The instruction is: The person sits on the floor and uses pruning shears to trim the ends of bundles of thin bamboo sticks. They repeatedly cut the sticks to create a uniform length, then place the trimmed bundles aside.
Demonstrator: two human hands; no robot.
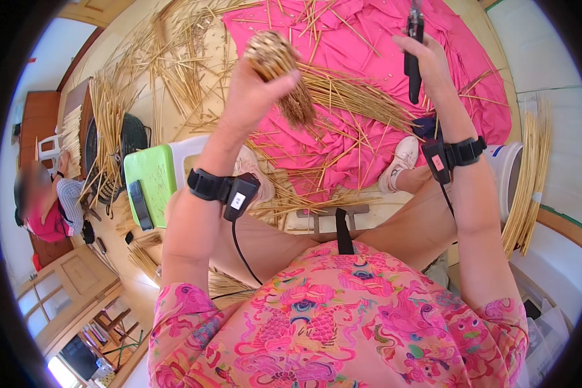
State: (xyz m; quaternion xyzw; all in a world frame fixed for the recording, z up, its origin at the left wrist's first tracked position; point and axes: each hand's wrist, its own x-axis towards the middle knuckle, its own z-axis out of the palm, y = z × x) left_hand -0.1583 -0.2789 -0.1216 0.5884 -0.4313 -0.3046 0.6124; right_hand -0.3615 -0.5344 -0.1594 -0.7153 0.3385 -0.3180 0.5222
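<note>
My left hand (247, 97) is closed round a short, thick bundle of straw stalks (271, 55). The bundle's pale cut ends face up, and a darker, bushy end hangs below my thumb. In my right hand (433, 63) is a pair of black-handled pruning shears (414, 74), held upright and apart from the bundle. Their metal head reaches the top edge of the view, so the blades are mostly out of sight. Beneath the hands, a sheaf of long straw stalks (355, 97) lies on a bright pink cloth (343, 158).
Loose stalks are strewn over the floor at upper left. To my left stand a green-lidded box (150, 174) and a dark basket (134, 139) with stalks. A white bucket (506, 165) and an upright straw bundle (530, 187) are at right. Another person (45, 213) sits far left.
</note>
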